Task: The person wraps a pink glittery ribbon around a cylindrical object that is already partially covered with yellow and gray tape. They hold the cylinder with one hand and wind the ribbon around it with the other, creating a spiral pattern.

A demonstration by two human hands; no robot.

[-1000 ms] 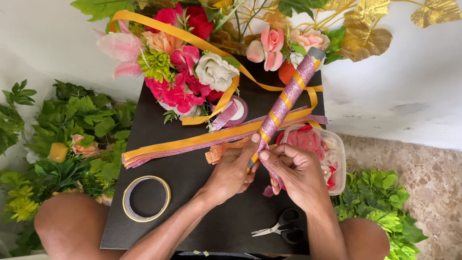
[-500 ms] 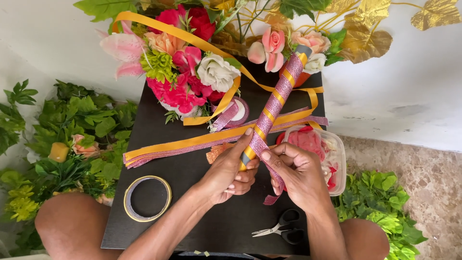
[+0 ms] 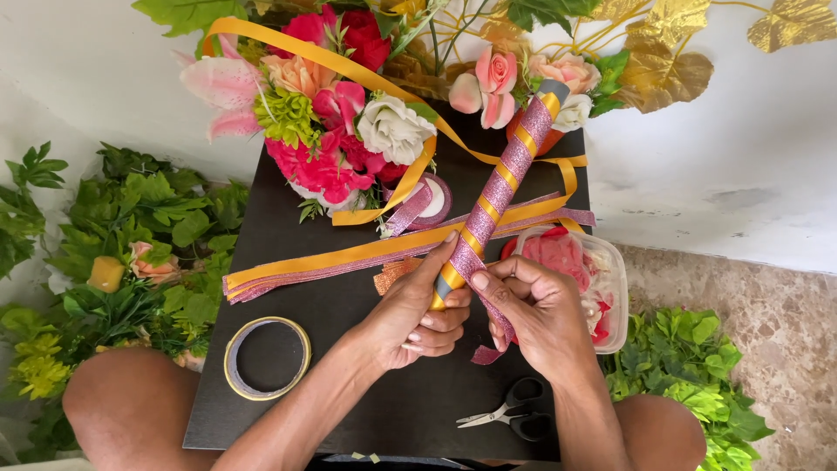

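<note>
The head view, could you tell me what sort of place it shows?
Probably a home craft corner for floral decorations: a small black table set low on a stone floor, artificial flowers and greenery around it, with ribbons, a tape roll and scissors.

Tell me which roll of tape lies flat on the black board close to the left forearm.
The large tape ring, bare in the middle, lies beside the left forearm. The other, a pink glitter roll, sits farther off by the flowers.

A low black rectangular bench [image 3: 288, 419] stands against a white painted wall [image 3: 724, 131], on a mottled beige stone floor [image 3: 785, 323], in daylight.
</note>
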